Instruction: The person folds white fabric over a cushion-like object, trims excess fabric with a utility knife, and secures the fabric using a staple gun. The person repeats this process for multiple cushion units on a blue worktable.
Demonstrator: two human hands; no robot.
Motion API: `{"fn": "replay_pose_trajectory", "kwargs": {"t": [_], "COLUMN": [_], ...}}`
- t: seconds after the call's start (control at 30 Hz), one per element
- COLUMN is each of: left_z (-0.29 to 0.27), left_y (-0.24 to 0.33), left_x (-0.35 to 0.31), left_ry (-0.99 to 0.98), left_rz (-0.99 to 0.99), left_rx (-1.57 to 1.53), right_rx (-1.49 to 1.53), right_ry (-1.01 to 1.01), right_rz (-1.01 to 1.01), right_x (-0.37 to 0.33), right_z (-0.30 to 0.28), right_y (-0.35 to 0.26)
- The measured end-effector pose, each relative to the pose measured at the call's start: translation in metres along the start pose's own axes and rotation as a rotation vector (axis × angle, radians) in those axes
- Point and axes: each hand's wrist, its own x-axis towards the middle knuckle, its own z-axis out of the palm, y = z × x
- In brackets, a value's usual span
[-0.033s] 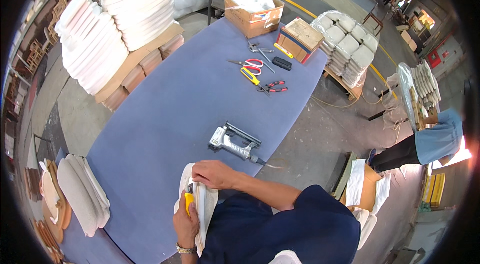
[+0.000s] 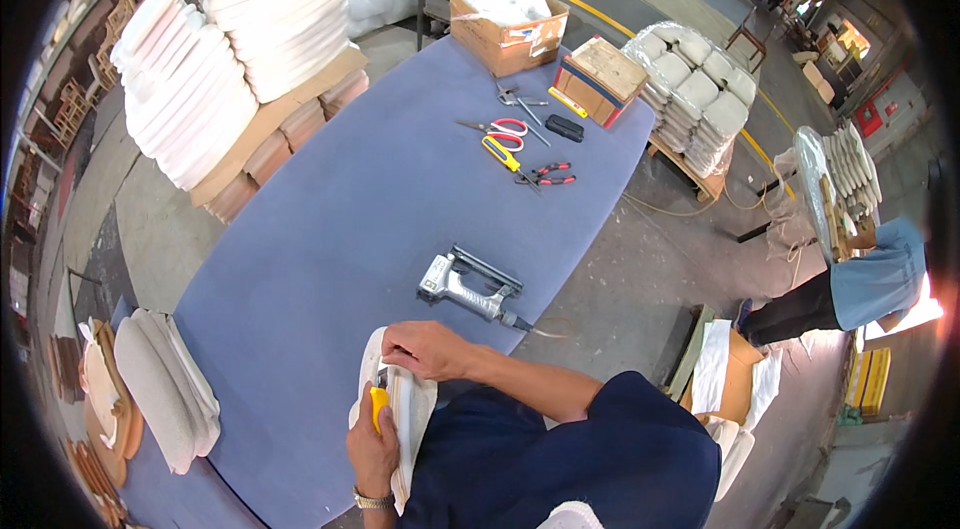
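In front of my body a pale fabric-covered pad (image 2: 424, 407) stands on its edge at the table's near side, its whitish underside turned partly up. My left hand (image 2: 374, 454), with a watch on its wrist, is closed round a yellow-handled tool (image 2: 379, 399) and rests against the pad. The tool's dark metal tip points at the pad's inner edge; its exact kind is unclear. My right hand (image 2: 428, 350) lies over the pad's far end, fingers curled down and pinching the fabric edge. Beyond it a silver staple gun (image 2: 468, 284) with an air hose lies on the table.
On the blue-grey table (image 2: 300, 259) lie red-handled scissors (image 2: 508, 134), a yellow-handled screwdriver (image 2: 500, 153), pliers (image 2: 553, 174) and a black case (image 2: 565, 127). Cardboard boxes (image 2: 508, 44) stand at the far end. Covered pads (image 2: 165, 394) sit left. A person (image 2: 878, 274) stands at right.
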Motion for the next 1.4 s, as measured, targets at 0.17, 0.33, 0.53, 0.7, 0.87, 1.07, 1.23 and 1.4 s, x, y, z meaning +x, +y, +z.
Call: {"fn": "replay_pose_trajectory", "kwargs": {"t": [0.17, 0.33, 0.53, 0.7, 0.87, 1.07, 1.23, 1.4], "left_z": [0.001, -0.002, -0.003, -0.003, -0.012, -0.024, -0.025, -0.024], "left_y": [0.0, 0.008, 0.007, 0.004, 0.011, 0.021, 0.037, 0.046], "left_x": [-0.001, 0.007, 0.012, 0.012, 0.01, 0.018, 0.032, 0.037], "left_ry": [0.005, 0.026, -0.099, -0.105, -0.081, 0.0, 0.002, 0.015], "left_rz": [0.01, 0.034, -0.102, -0.088, -0.11, -0.096, -0.068, -0.038], "left_rx": [0.006, -0.006, -0.201, -0.276, -0.441, -0.489, -0.465, -0.467], "right_rx": [0.443, 0.809, 0.542, 0.194, -0.154, -0.466, -0.204, -0.211], "right_ry": [0.24, 0.668, 0.665, 0.729, 0.935, 0.83, 0.951, 0.86], "right_rz": [0.087, 0.0, 0.25, 0.594, 0.819, 1.193, 1.422, 1.592], "right_x": [0.01, 0.021, -0.023, -0.086, -0.194, -0.301, -0.381, -0.4], "right_z": [-0.027, -0.107, -0.146, -0.139, -0.158, -0.149, -0.121, -0.124], "right_y": [-0.031, -0.025, 0.041, 0.12, 0.212, 0.251, 0.263, 0.233]}}
